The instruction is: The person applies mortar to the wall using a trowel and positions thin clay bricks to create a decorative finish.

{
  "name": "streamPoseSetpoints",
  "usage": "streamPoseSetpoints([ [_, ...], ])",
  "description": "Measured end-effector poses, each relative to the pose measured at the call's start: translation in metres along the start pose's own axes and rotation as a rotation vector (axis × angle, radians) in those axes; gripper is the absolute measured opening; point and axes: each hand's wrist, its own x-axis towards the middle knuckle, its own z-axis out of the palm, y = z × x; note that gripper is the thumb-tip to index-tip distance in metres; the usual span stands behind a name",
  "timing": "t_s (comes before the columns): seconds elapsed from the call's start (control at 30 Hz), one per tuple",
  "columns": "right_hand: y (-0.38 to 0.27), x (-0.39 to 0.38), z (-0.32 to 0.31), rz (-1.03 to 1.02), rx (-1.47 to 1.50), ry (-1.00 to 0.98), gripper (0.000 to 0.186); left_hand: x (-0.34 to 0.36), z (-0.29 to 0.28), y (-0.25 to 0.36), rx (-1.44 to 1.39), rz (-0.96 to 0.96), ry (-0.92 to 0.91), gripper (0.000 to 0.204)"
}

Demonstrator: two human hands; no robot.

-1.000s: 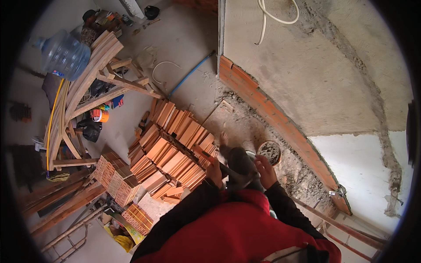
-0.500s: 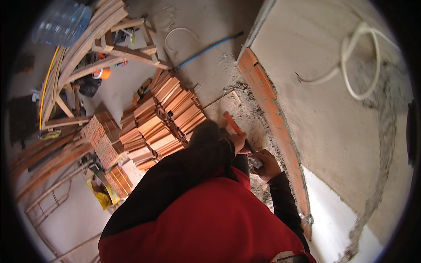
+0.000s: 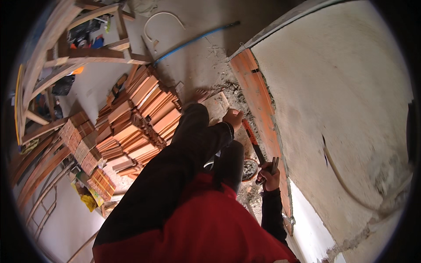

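My left hand (image 3: pixel 233 118) is closed near the upper end of an orange-and-black long-handled tool (image 3: pixel 251 136), beside the exposed brick strip at the wall's foot (image 3: pixel 253 85); what its fingers grip is hard to make out. Lower right, my right hand (image 3: pixel 270 177) grips the tool's dark lower part, along with a narrow metal piece (image 3: pixel 274 164) sticking up from the fist. A round bucket of grey mortar (image 3: pixel 249 171) sits below, between my dark-clad leg and the wall.
Stacked terracotta pieces (image 3: pixel 131 127) lie left, beside wooden frames (image 3: pixel 87 59) and bundled bricks (image 3: pixel 98 184). A blue pipe (image 3: pixel 188 41) and pale curved hose (image 3: pixel 163 15) rest on the floor ahead. Rubble borders the plastered wall (image 3: pixel 329 87); a cable (image 3: pixel 342 184) hangs on it.
My view has swung toward the right-hand wall. My left hand has risen up and forward toward the brick strip; the tool has turned steeper, and my right hand sits lower along the wall.
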Motion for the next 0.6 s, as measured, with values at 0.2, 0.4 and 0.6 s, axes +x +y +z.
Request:
streamPoseSetpoints([
  [0.2,0.028,0.087,0.010,-0.074,-0.347,0.197,0.013,0.108,0.012,0.018,-0.285,0.114,0.000,0.045],
  [0.4,0.047,0.157,0.014,-0.350,-0.534,0.280,0.020,0.151,0.030,0.064,-0.467,0.203,0.028,0.049],
  [0.6,0.093,0.159,0.005,-0.633,-0.748,0.546,0.021,0.174,0.047,0.052,-0.390,0.536,-0.011,0.049],
])
